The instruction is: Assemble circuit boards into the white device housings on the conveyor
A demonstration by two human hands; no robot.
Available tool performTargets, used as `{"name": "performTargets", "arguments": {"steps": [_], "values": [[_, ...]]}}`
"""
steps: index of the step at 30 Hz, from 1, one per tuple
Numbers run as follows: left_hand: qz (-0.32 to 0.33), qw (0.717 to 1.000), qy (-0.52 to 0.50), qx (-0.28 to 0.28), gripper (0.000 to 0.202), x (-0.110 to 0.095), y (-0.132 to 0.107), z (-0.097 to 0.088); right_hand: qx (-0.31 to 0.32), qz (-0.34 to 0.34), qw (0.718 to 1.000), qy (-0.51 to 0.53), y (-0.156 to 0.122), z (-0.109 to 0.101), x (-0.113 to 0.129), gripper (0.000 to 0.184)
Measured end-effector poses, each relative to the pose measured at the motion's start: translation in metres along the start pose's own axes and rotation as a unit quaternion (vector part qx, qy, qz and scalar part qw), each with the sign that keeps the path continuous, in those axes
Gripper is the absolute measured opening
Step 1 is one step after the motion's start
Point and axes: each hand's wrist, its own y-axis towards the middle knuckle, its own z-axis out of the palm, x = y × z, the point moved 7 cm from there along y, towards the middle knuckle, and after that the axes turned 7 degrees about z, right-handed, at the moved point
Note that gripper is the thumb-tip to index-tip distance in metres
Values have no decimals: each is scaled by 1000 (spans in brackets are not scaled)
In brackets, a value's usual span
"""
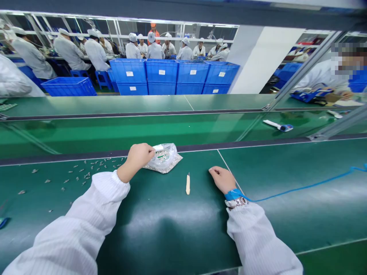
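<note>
Near the middle of the frame we see the left hand (139, 154) at the near-left rim of a clear plastic bag (169, 154), which lies on the green desk (160, 248) against the dark rail (200, 146). Its fingers are bent inward with the tips close together; a white piece (158, 148) juts out beside them, and at this angle we cannot tell whether they pinch that or the film of the bag. Inside the bag we make out many small pale bits and a touch of green.

Right of centre, the right hand (223, 179) rests on the desk, its fingers curled in loosely and the thumb laid against them. A blue wrist strap (233, 194) and a metal band (236, 202) circle its wrist, and a blue cord (301, 188) runs to the right edge of the frame. Between the hands, nearer the right one, we find a cream-handled tool (188, 185) lying with its dark tip toward the rail.

Small metal pieces (87, 175) are scattered at the left of the frame. On the green belt (172, 130) beyond the rail, a white-handled item (278, 126) lies at the right. Across the upper part, we see stacked blue crates (129, 70) and co-workers (155, 49) in white coats.
</note>
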Motion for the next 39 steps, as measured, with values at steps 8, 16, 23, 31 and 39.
{"name": "performTargets", "arguments": {"steps": [8,16,23,31,39], "values": [[-144,989,-29,-26,23,95,-107,-12,15,39,999,8,5,-4,-8,31],[-427,904,20,13,28,289,-236,-7,21,147,989,9,20,-4,-24,15],[-394,918,6,51,32,368,-214,4,-13,180,983,22,30,1,-46,12],[-356,930,1,86,30,386,-192,27,-20,237,971,-1,26,-1,-50,15],[-359,929,3,86,31,379,-196,29,-33,222,974,0,40,7,-77,15]]}}
